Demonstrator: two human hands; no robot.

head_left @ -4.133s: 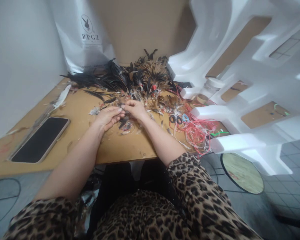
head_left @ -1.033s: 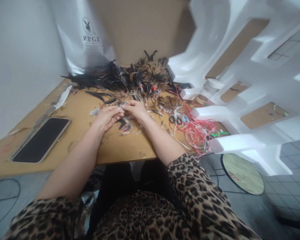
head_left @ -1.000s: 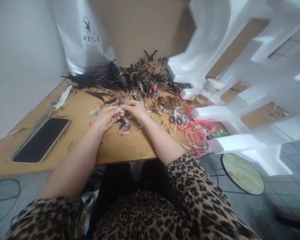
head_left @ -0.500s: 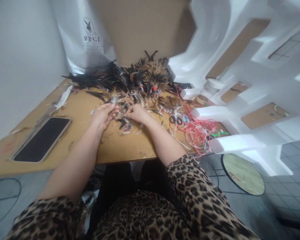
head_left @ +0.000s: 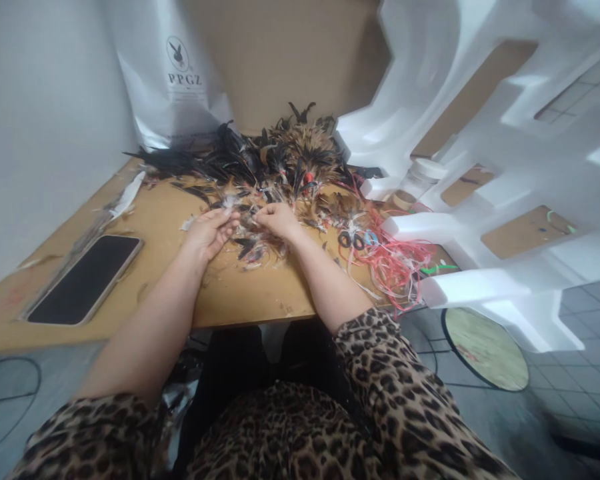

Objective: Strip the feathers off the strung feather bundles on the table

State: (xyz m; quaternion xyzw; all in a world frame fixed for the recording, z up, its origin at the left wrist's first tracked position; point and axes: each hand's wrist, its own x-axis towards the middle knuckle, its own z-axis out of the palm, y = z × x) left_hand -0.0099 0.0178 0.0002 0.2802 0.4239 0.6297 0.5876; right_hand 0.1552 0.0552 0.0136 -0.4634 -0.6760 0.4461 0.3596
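My left hand [head_left: 211,231] pinches a small feather [head_left: 229,201] with a fluffy pale base between thumb and forefinger, its other fingers curled. Just to its right, my right hand [head_left: 277,219] is closed, with thumb and forefinger pressed together; whatever lies between them is too small to make out. Below and between the hands is a little heap of loose feathers [head_left: 253,249] on the wooden table [head_left: 250,293]. Beyond them rises a large pile of black and brown feathers [head_left: 300,150].
A phone [head_left: 85,280] lies on the left beside a white feather [head_left: 129,195]. On the right are black rings [head_left: 359,241], tangled pink string [head_left: 395,267], a lidded jar [head_left: 425,175] and white foam packing [head_left: 460,287]. A silver bag [head_left: 180,107] stands at the back; a round stool [head_left: 485,347] is below.
My right hand has shifted slightly up and away from me. The left hand stays in nearly the same place, still pinching the feather.
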